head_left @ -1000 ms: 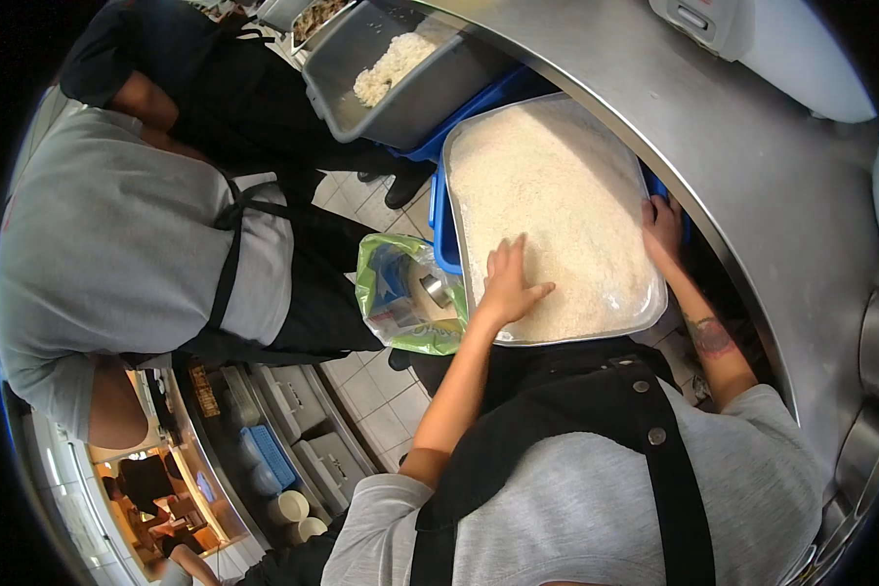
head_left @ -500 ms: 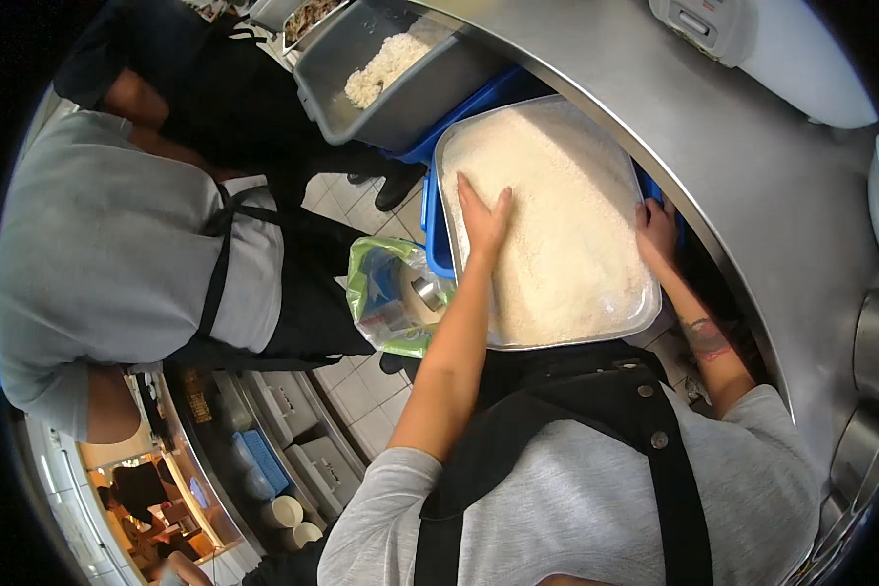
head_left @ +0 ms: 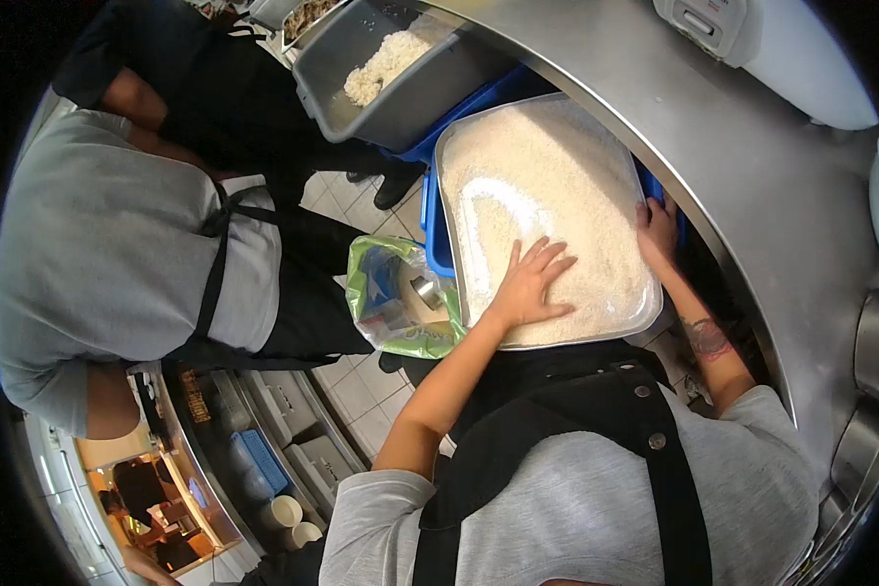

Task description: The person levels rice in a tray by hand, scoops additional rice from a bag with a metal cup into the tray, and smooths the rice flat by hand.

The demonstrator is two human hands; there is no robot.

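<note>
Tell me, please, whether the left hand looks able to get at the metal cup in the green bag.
Probably yes: the left hand lies on the pale grains in the tray, the bag beside it gapes open, and nothing visible covers the metal cup.

A stainless-steel countertop is seen at upper right, its front edge drawn as a curve across the view; soft, pale reflections are noted on its surface. The floor is laid with light square tiles, divided by darker joints. At lower left, a shelving unit is fitted with grey bins; a blue plastic basket and pale round containers are held there. Beyond it, an opening is lit in warm orange. Metal pots are partly cut off at the right margin.
</note>
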